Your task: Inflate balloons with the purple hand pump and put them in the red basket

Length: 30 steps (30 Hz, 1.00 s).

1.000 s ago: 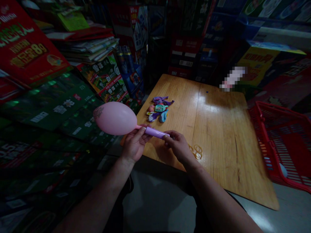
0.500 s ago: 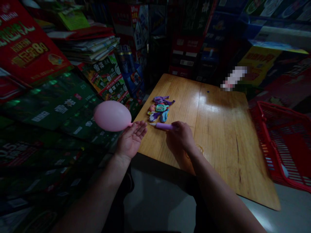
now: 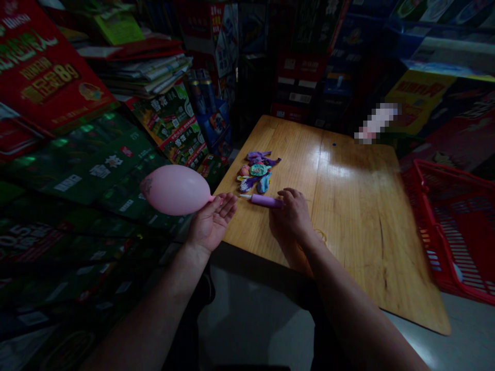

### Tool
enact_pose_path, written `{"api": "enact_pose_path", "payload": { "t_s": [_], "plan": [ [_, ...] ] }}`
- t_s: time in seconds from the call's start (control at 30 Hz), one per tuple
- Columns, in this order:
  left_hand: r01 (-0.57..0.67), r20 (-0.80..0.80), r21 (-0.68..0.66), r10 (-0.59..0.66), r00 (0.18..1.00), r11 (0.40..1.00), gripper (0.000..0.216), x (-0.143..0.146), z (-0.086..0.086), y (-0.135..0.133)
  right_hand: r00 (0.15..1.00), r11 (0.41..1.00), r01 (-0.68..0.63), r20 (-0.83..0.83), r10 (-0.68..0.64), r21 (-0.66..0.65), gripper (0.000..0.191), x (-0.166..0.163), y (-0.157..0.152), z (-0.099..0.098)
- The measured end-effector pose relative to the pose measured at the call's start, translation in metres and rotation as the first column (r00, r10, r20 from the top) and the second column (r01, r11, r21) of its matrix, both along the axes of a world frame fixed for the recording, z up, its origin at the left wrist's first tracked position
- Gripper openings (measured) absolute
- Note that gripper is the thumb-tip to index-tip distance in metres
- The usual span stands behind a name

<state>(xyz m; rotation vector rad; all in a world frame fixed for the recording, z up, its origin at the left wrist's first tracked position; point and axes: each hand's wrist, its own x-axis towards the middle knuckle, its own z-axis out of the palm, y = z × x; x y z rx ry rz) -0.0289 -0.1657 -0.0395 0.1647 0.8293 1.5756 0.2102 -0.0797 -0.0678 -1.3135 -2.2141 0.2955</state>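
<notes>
A pink inflated balloon [image 3: 178,189] hangs off the table's left side, its neck pinched between the thumb and fingers of my left hand [image 3: 211,221], palm up. On the wooden table [image 3: 348,206], a purple balloon pump [image 3: 266,201] lies with its white nozzle pointing left. My right hand [image 3: 296,211] is at the pump's right end, its fingers loosened and spread; whether they still touch the pump is hard to see. Beyond the pump lies a small pile of uninflated balloons [image 3: 257,172], purple, teal, blue and orange.
Yellow string [image 3: 320,235] lies near my right wrist. A red plastic basket [image 3: 444,232] stands off the table's right side. Stacked green drink cartons [image 3: 104,170] crowd the left, and more boxes [image 3: 297,85] stand behind the table.
My right hand has loosened its grip on the pump, which now rests on the table. The pink balloon has turned slightly, showing a printed pattern at its far end.
</notes>
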Motion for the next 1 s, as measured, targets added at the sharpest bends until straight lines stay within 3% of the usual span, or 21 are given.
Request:
{"api": "enact_pose_path", "payload": {
  "t_s": [0.2, 0.37, 0.53, 0.67, 0.83, 0.9, 1.0],
  "plan": [
    [-0.006, -0.008, -0.007, 0.005, 1.0, 1.0, 0.009, 0.0, 0.001, 0.0, 0.999, 1.0, 0.012, 0.049, -0.011, -0.019, 0.016, -0.007, -0.008, 0.013],
    [0.002, 0.004, 0.001, -0.002, 1.0, 1.0, 0.009, 0.001, 0.002, 0.001, 0.998, 0.989, -0.002, -0.063, -0.007, -0.147, 0.022, -0.025, -0.02, 0.017],
    [0.011, -0.005, 0.002, -0.011, 1.0, 1.0, 0.01, 0.001, 0.002, 0.001, 0.989, 0.95, 0.141, 0.0, -0.147, -0.28, 0.034, -0.043, -0.029, 0.011],
    [0.031, 0.005, -0.016, -0.031, 1.0, 0.999, 0.01, 0.004, 0.001, -0.002, 0.982, 0.938, 0.188, 0.038, -0.185, -0.29, 0.037, -0.052, -0.032, 0.01],
    [0.068, 0.018, -0.02, -0.067, 0.998, 0.997, 0.01, 0.006, -0.002, -0.006, 0.973, 0.96, 0.201, -0.069, -0.218, -0.196, 0.039, -0.055, -0.039, 0.018],
    [0.087, 0.023, -0.005, -0.087, 0.996, 0.996, 0.011, 0.006, -0.002, -0.008, 0.969, 0.972, 0.156, -0.162, -0.185, -0.176, 0.03, -0.057, -0.044, 0.023],
    [0.118, 0.035, 0.025, -0.119, 0.992, 0.993, 0.011, 0.008, 0.001, -0.015, 0.93, 0.957, -0.036, -0.36, -0.073, -0.288, 0.019, -0.061, -0.058, 0.032]
  ]
}}
